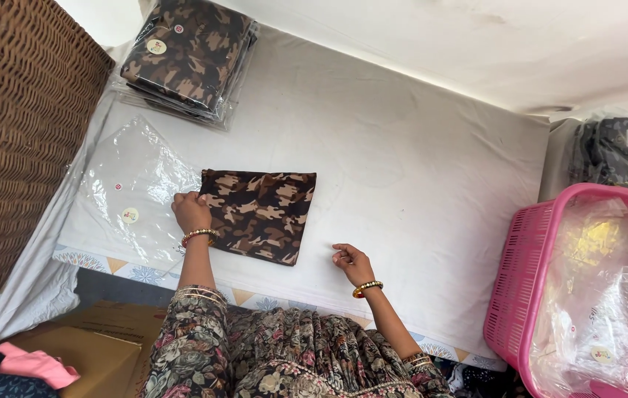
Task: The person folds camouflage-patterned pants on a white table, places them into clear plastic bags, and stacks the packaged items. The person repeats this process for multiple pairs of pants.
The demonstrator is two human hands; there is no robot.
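Resting on the left edge of the folded camouflage cloth (258,214), the left hand (191,211) is seen with fingers curled together over that edge, beside the empty clear bag (126,195). The cloth lies flat near the middle of the white-covered counter (417,169). The right hand (352,262) is laid on the counter, apart from the cloth, fingers loosely bent and holding nothing. The fold is best kept square and pressed flat while the edge is gripped.
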